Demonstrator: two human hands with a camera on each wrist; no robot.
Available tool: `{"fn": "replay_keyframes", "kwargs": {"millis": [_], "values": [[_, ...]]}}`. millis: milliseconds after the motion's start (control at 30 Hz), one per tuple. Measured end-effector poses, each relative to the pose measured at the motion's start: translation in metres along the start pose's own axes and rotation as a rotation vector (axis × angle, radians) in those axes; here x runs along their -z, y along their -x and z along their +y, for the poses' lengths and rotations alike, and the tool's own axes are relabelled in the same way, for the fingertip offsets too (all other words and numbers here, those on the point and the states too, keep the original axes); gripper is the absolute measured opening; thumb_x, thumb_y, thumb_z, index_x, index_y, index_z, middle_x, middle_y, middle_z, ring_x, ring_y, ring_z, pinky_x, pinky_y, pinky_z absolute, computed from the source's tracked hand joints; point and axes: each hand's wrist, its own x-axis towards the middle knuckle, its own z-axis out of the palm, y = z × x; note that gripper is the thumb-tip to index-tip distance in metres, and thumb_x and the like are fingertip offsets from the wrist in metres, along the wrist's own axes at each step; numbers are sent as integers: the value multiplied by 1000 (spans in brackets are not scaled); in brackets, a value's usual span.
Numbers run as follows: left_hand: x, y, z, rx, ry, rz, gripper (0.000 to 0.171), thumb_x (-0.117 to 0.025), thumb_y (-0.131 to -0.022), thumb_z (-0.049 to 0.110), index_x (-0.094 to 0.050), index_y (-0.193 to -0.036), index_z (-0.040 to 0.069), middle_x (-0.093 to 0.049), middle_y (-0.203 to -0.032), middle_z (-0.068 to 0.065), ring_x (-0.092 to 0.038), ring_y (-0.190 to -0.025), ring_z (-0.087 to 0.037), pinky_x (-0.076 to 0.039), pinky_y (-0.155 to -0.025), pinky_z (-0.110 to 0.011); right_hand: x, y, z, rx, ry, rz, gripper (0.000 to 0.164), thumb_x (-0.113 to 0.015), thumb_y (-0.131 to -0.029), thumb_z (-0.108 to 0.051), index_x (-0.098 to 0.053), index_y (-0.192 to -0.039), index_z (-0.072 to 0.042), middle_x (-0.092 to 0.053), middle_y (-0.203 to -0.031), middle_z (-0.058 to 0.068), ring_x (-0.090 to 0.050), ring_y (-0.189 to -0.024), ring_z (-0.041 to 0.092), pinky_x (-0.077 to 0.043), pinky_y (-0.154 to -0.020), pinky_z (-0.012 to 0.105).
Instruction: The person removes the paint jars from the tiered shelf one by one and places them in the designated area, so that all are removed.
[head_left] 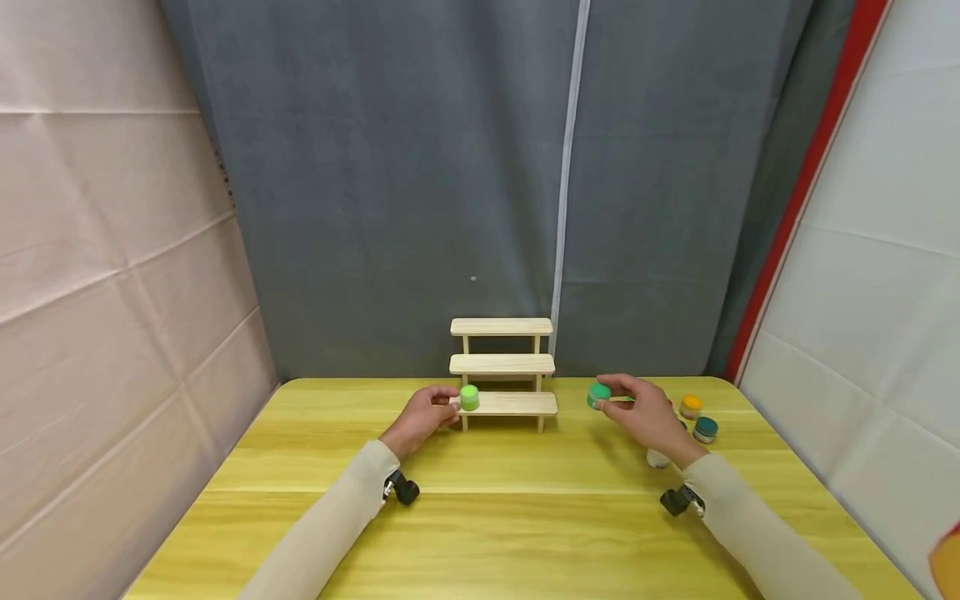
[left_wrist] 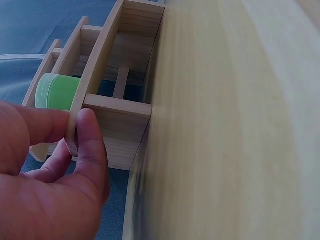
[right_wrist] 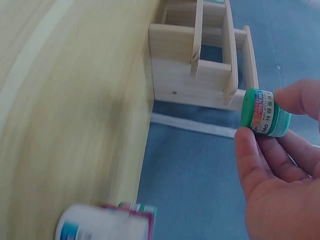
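Observation:
On the left end of the lowest step of a wooden three-step display rack (head_left: pixel 517 403) stands a small light green jar (head_left: pixel 469 397). My left hand (head_left: pixel 420 419) pinches that step's end board (left_wrist: pixel 77 112) between thumb and fingers, right beside the jar. To the right of the rack, my right hand (head_left: pixel 648 417) holds a small green jar (right_wrist: pixel 265 112) by its sides, raised above the table. Printed labelling wraps around this jar. The rack's two upper steps are bare.
Near my right wrist on the wooden table (head_left: pixel 480 533) stand a jar with an orange lid (head_left: pixel 691 407), a jar with a teal lid (head_left: pixel 705 430) and a white container (head_left: pixel 657 459), partly hidden by the wrist. A grey curtain (head_left: pixel 390 208) hangs behind the rack.

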Motion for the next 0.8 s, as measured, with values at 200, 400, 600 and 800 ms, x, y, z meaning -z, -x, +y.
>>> {"fn": "replay_keyframes", "kwargs": {"millis": [200, 400, 600, 800], "values": [[0, 0, -2, 7, 5, 1, 33, -65, -101, 0, -62, -134, -4, -62, -118, -16, -69, -95, -19, -64, -89, -29, 13, 11, 6, 1, 24, 0, 49, -73, -102, -28, -62, -146, -9, -69, -132, 17, -71, -115, 36, -65, -82, 27], [-1, 0, 0, 8, 2, 4, 32, -65, -102, 1, -62, -134, -3, -62, -118, -16, -68, -97, -19, -64, -89, -30, 25, 19, 15, -57, -66, -32, 56, -74, -102, -31, -57, -149, -7, -66, -134, 22, -75, -105, 33, -67, -72, 40], [-2, 1, 1, 11, 3, 5, 32, -65, -102, 1, -62, -134, -3, -61, -119, -16, -68, -98, -20, -64, -91, -31, 35, 27, 25, -26, 51, 13, 52, -75, -101, -32, -62, -145, -8, -71, -131, 17, -73, -112, 35, -62, -81, 25], [-2, 4, 2, 14, 6, 12, 33, -65, -101, 0, -62, -134, -3, -62, -119, -16, -68, -97, -20, -64, -90, -29, 44, 37, 30, -29, 134, 31, 50, -74, -101, -33, -63, -144, -8, -74, -126, 13, -72, -112, 29, -57, -85, 18]]}}
